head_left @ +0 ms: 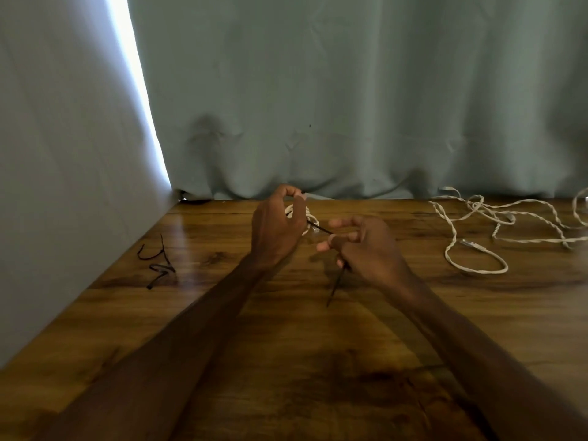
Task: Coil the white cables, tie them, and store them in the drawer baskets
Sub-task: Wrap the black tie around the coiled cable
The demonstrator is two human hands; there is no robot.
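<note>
— Whereabouts of the coiled white cable?
— Centre of the frame, just above the table, held in the left hand with fingers curled round it. Possibly also nipping one end of the tie at the fingertips; too small to tell.
— And the right hand?
— Just right of the coil, pinching the black tie between thumb and forefinger, other fingers loosely spread.
— Lie of the tie?
— Slanting from the coil down and right into the pinch, then a free tail dropping toward lower centre.
— Step in hand?
— Probably mid-tying: seemingly looped on the coil, not yet cinched. Likely calls for a pull along that slant, away from the left hand.
— Elsewhere?
— Loose white cables sprawled at the right edge, well apart, uncoiled. Spare black ties at the left.
</note>
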